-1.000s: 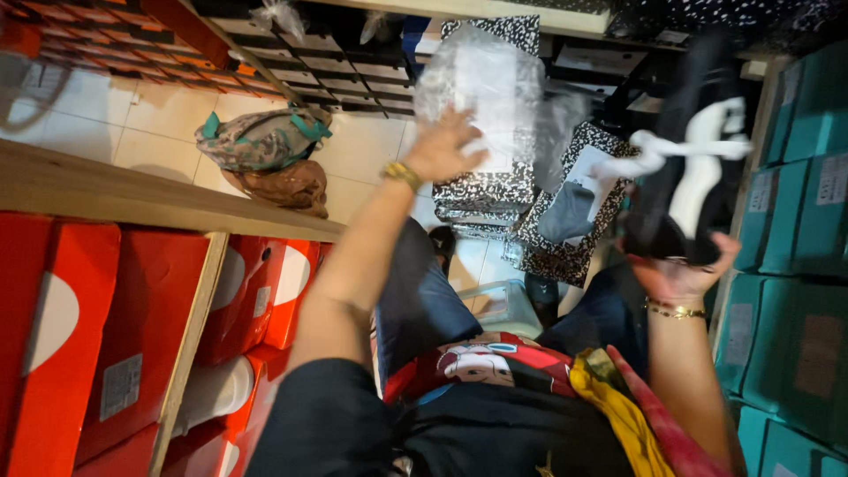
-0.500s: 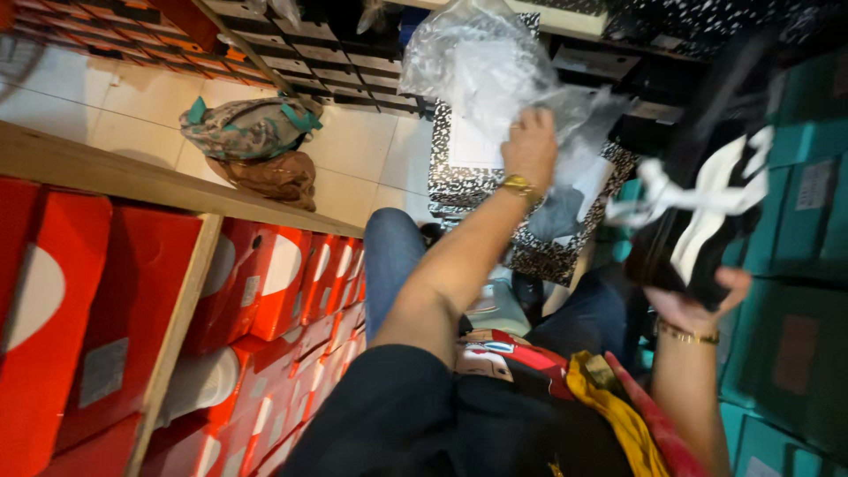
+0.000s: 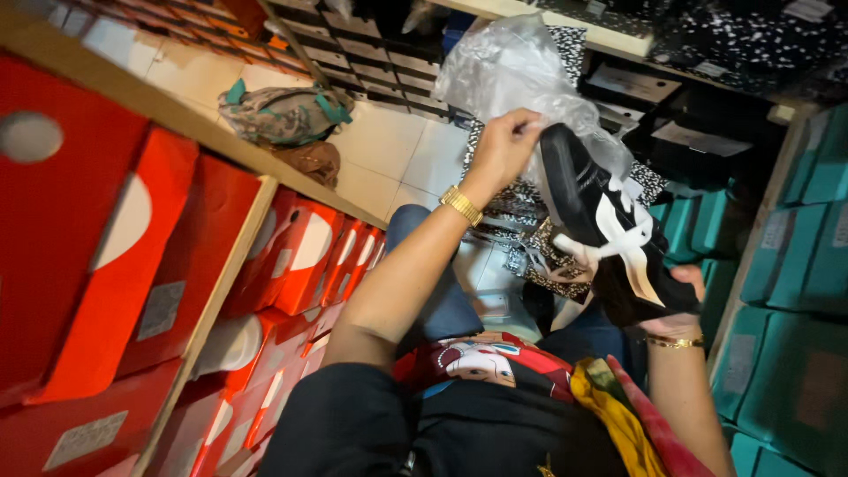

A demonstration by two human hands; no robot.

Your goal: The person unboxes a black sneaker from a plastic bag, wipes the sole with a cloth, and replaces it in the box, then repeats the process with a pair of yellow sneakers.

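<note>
Orange boxes (image 3: 132,265) fill the shelves beside us, teal boxes (image 3: 795,265) opposite. Step looks like bagging: our right hand (image 3: 676,305) grips the black shoe (image 3: 609,238) from below, toe up, while our left hand (image 3: 503,146) pinches the clear plastic bag (image 3: 512,75) at the toe. Next likely needs the bag mouth held wide.

One head-worn camera looks steeply down, tilted, close over the person's own arms and lap, taking in the tiled floor (image 3: 389,150) between shelves of red boxes (image 3: 132,238) and teal boxes (image 3: 795,265).
</note>
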